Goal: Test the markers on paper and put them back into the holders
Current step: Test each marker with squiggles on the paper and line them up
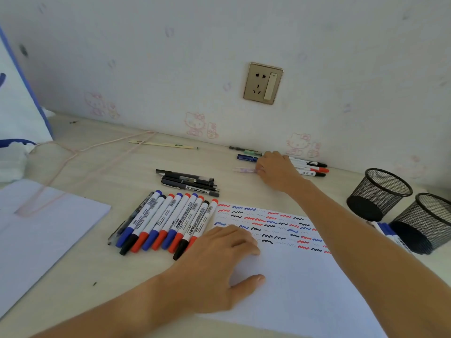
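Sheet of test paper (305, 276) flat on counter (117, 167), near front, right of centre. Left hand (214, 267) resting on sheet's left part. Row of markers (168, 222) side by side just left of sheet, touching its left edge. Small bundle of pens (189, 182) behind that row. Loose markers (310, 167) at back near wall (170, 57), right hand (277, 170) over them. Two mesh holders (379, 193) side by side at far right, one marker (390, 234) lying before them. Second paper stack (44, 230) at far left. Cord (73, 154) across back left. Wall socket (263, 83) above, behind loose markers.
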